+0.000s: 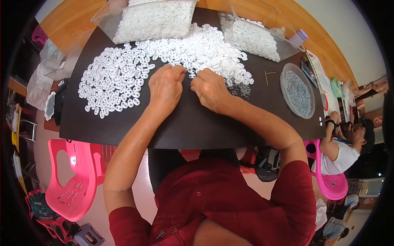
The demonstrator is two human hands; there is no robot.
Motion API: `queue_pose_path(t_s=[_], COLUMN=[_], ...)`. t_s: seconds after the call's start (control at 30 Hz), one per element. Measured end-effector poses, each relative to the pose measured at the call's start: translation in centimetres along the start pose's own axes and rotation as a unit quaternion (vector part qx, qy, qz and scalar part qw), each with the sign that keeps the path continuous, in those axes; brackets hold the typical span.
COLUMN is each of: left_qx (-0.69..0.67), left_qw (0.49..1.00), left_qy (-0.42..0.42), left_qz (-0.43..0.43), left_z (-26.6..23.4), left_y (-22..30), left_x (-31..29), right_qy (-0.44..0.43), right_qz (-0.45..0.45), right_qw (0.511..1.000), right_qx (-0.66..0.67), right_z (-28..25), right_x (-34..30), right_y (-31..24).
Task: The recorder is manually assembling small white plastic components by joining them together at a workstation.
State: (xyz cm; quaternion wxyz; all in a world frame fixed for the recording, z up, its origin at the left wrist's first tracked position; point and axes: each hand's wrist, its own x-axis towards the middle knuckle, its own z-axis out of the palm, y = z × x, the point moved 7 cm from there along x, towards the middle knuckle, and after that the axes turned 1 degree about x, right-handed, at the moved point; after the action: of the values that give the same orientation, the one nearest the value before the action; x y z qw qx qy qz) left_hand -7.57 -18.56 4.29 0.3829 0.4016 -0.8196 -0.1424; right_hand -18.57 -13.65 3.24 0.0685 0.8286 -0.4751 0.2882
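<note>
My left hand [167, 85] is closed, its fingers curled and pinched together at the near edge of a heap of small white oval plastic pieces [205, 49]. Close beside it, my right hand [209, 89] is closed too, fingertips pressed together. Whatever either hand pinches is hidden by the fingers. A single white piece [191, 76] lies on the dark table between the hands. To the left spreads a flat layer of white pieces with dark openings [115, 80]. Several thin grey pins [242, 90] lie just right of my right hand.
Clear bins [107, 29] of white pieces stand at the back, another bin [289, 48] at the right. A round tub [283, 80] holds grey pins. Two thin brass-coloured sticks [266, 78] lie nearby. A pink chair [76, 192] stands left; another person [338, 153] sits at right.
</note>
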Motion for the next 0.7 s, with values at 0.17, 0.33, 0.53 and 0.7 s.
queue_pose_path(t_s=[0.17, 0.33, 0.53, 0.7], left_qx=[0.053, 0.083, 0.08, 0.066], left_qw=[0.998, 0.994, 0.993, 0.992], left_qy=[-0.031, -0.056, -0.063, -0.091], left_qz=[0.028, 0.053, 0.067, 0.053], left_z=[3.0, 4.3, 4.5, 4.3], left_y=[-0.5, 0.1, 0.6, 0.3], left_x=[0.8, 1.1, 1.0, 1.1], right_qy=[0.027, 0.008, 0.035, 0.067], right_qz=[-0.01, -0.027, -0.026, 0.045], right_qw=[1.0, 1.0, 0.999, 0.996], right_qx=[0.004, 0.0, 0.0, 0.034], right_z=[-0.3, -0.6, -2.2, -3.4], right_x=[-0.2, -0.9, -1.7, -2.9], right_y=[-0.4, -0.7, -1.2, -0.1])
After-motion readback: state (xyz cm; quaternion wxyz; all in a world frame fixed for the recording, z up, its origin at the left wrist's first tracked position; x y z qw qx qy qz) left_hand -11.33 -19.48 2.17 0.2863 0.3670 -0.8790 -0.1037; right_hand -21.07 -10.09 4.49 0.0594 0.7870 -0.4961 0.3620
